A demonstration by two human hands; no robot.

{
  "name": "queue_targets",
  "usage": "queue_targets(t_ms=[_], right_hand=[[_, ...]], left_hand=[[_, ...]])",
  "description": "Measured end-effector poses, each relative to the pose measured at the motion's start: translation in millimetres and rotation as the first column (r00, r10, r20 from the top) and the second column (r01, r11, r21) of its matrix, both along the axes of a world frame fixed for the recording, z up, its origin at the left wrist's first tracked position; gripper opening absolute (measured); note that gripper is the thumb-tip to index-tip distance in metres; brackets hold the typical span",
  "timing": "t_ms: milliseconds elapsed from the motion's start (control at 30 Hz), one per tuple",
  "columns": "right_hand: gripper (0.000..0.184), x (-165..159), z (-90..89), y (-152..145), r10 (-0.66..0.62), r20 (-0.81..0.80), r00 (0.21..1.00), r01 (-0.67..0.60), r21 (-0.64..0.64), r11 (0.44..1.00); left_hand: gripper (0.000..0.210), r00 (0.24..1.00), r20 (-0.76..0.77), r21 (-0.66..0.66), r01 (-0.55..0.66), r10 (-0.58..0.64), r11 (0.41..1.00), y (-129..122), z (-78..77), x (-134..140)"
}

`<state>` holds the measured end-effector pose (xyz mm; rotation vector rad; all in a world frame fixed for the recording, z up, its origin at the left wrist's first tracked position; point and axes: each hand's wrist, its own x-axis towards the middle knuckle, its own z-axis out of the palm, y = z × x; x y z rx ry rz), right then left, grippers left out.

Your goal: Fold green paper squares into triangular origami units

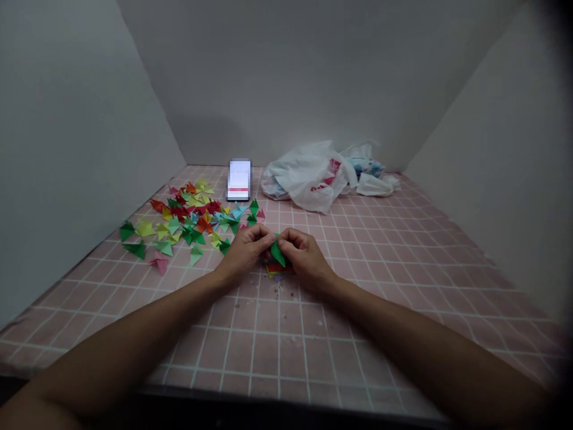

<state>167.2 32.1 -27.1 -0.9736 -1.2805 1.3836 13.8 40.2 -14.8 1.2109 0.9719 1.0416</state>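
A piece of folded green paper is pinched between my two hands, its pointed end hanging down toward me. My left hand grips its upper left side with thumb and fingers. On the other side, my right hand holds the upper right edge, its fingers closed. Beneath the hands lies a small stack of coloured paper sheets, with yellow, orange and purple edges showing; my hands cover most of it.
Many folded paper cranes in several colours are spread to the left. Behind them a lit phone stands upright. White plastic bags lie at the back. Walls enclose the table's pink checked cloth; small crumbs dot it before my hands.
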Motion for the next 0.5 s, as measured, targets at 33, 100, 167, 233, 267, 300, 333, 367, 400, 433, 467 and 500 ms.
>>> queue_targets(t_ms=[33,100,167,233,267,300,333,367,400,433,467,500], right_hand=[[0.021,0.1,0.5,0.2,0.008,-0.019,1.000,-0.009,-0.015,1.000],[0.024,0.6,0.6,1.0,0.023,-0.043,0.999,-0.023,-0.015,1.000],[0.029,1.1,-0.4,2.1,0.019,-0.046,0.999,-0.019,-0.003,1.000],[0.030,1.4,-1.8,3.0,0.011,-0.041,0.999,-0.011,-0.002,1.000],[0.029,1.5,-2.4,3.3,0.010,-0.035,0.999,-0.010,-0.002,1.000],[0.028,1.5,-2.7,3.6,0.011,-0.030,0.999,-0.011,0.001,1.000],[0.027,1.5,-2.8,3.8,0.013,-0.027,1.000,-0.013,0.008,1.000],[0.025,1.4,-2.7,4.0,0.016,-0.026,1.000,-0.016,0.014,1.000],[0.024,1.4,-2.4,4.2,0.021,-0.028,0.999,-0.021,0.016,1.000],[0.024,1.3,-2.0,4.4,0.029,-0.031,0.999,-0.028,0.015,0.999],[0.024,1.2,-1.6,4.6,0.034,-0.034,0.999,-0.034,0.012,0.999],[0.024,1.1,-1.2,4.8,0.033,-0.036,0.999,-0.032,0.009,0.999]], left_hand=[[0.032,1.000,0.006,0.003,-0.004,0.004,1.000,0.4,-0.4,-0.1],[0.032,1.000,0.003,0.017,-0.005,0.005,1.000,1.2,-1.0,-0.6],[0.031,1.000,-0.017,0.029,0.008,-0.007,1.000,1.7,-1.7,-1.1],[0.031,0.999,-0.042,0.028,0.030,-0.029,0.999,1.8,-2.1,-1.4],[0.031,0.998,-0.050,0.025,0.037,-0.035,0.999,1.8,-2.1,-1.5],[0.031,0.998,-0.052,0.025,0.036,-0.035,0.999,1.8,-2.0,-1.7],[0.030,0.998,-0.049,0.033,0.027,-0.026,0.999,1.8,-1.7,-1.8],[0.029,0.999,-0.041,0.050,0.013,-0.011,0.999,2.0,-1.2,-1.9],[0.028,0.999,-0.032,0.073,-0.006,0.009,0.997,2.3,-0.6,-2.1],[0.028,0.999,-0.023,0.097,-0.024,0.026,0.995,2.7,0.1,-2.2],[0.028,0.999,-0.016,0.116,-0.036,0.038,0.993,3.1,0.8,-2.4],[0.028,0.999,-0.011,0.126,-0.039,0.041,0.991,3.6,1.4,-2.4]])
